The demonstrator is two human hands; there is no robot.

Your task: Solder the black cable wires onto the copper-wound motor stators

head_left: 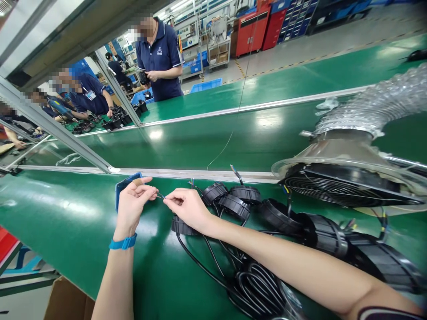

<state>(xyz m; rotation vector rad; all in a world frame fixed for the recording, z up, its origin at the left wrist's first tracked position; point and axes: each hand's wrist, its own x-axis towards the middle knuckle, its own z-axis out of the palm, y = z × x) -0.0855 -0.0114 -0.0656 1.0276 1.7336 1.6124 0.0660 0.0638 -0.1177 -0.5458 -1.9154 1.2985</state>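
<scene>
- Head view, near edge of the belt: the left hand (132,206) was raised over the green conveyor belt (73,209), with a blue wristband (122,242) on its wrist.
- Its thumb and forefinger were closed in a tight pinch on a thin blue wire (160,195), and the other fingers curled loosely.
- The right hand (188,208) came in from the right, its fingertips (167,200) bunched almost closed at the wire's far end. Whether they gripped the wire was too small to tell.
- The wire lay across the narrow gap between both sets of fingertips.
- A blue-edged flat device (120,191) stood just behind the left hand.
- Black ribbed ring housings (247,194) lay in a row to the right of the hands, trailing coiled black cable (256,286) towards the near side.
- A metal-grilled fan (333,190) with a silver flexible duct (376,102) sat at far right.
- Across the far belt, a co-worker in a navy polo shirt (160,58) stood holding a dark object.
</scene>
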